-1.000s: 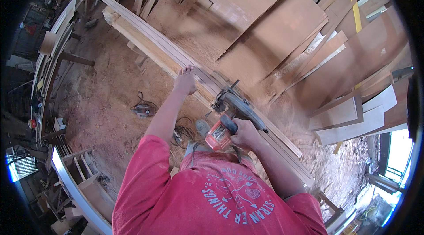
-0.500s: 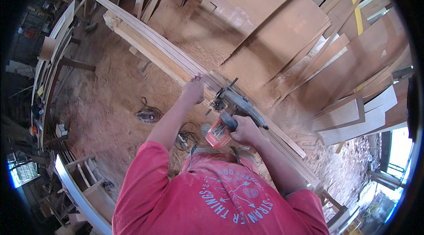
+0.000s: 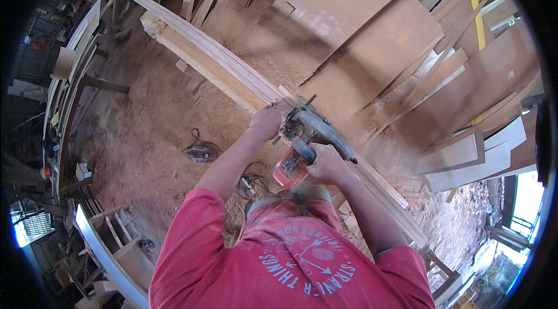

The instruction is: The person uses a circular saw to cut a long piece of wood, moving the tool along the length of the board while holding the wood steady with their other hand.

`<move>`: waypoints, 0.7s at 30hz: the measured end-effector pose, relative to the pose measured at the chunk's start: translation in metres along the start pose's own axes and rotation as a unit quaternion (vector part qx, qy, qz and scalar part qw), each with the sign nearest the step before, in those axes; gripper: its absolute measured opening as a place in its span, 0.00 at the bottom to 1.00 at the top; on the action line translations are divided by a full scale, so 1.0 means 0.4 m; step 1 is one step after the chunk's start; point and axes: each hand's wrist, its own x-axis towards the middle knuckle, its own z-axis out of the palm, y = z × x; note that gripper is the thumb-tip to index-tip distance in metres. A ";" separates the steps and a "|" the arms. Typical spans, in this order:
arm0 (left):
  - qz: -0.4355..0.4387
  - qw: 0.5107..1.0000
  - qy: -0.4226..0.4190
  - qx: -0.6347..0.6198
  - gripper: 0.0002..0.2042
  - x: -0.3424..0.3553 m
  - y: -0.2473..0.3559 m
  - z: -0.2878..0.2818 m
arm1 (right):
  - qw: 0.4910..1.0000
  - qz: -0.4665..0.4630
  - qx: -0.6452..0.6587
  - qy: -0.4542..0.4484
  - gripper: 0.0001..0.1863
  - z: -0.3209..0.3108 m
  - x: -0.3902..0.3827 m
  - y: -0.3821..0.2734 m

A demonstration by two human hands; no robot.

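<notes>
Long, pale wooden strips [image 3: 203, 36] run diagonally on a rough yellowish beam [image 3: 206, 70]. A circular saw [image 3: 309, 126] with a dark metal guard and red body rests across them, its lower part hidden. My right hand [image 3: 330, 165] is closed on the saw's black handle. My left hand [image 3: 267, 120] grips the strips just left of the saw, its fingertips curled over them. A grey-and-red corded tool [image 3: 200, 154] lies in the sawdust below, and loose dark cables [image 3: 250, 184] lie near my body.
Large brown boards [image 3: 372, 30] and offcuts [image 3: 476, 152] lean or lie along the upper right, among them a yellow strip [image 3: 476, 18]. A curved rack of long boards [image 3: 61, 105] stands at left. A white-edged wooden frame [image 3: 104, 251] stands lower left, with sawdust over the floor.
My left hand has moved down and right along the strips, closer to the saw. The saw and my right hand have shifted slightly down-right in the picture.
</notes>
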 end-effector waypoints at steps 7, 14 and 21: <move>-0.091 0.984 -0.132 -0.076 0.31 0.028 -0.057 -0.120 | 1.000 0.008 0.022 0.007 0.16 0.012 0.035 -0.017; -0.166 0.963 0.194 -0.090 0.42 0.157 -0.489 -0.166 | 0.999 0.025 0.031 -0.003 0.15 0.022 0.067 -0.034; -0.189 0.979 0.075 0.001 0.56 0.267 -0.663 -0.167 | 0.998 0.025 0.055 -0.005 0.16 0.015 0.093 -0.057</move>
